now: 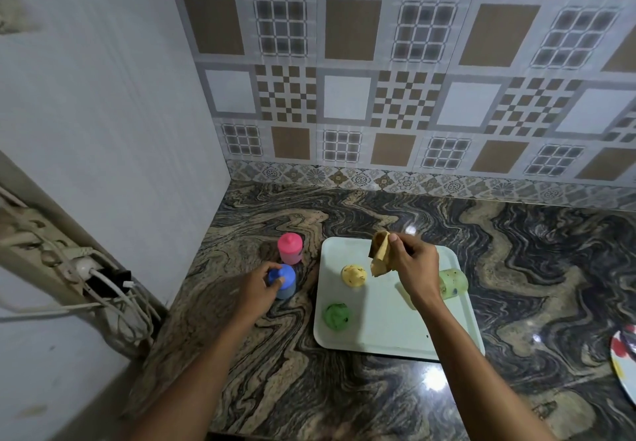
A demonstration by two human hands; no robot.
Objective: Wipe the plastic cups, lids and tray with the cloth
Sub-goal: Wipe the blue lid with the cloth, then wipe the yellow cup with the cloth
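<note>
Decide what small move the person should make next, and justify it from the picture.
Probably release the blue cup and reach the left hand for the yellow lid. The blue cup stands capped beside the pink cup off the tray, while the right hand holds the cloth over it.

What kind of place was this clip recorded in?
Most likely a home kitchen corner. A polished, swirl-patterned stone countertop meets a patterned tiled backsplash, and on it sits a pale tray holding a yellow lid and a green cup.
</note>
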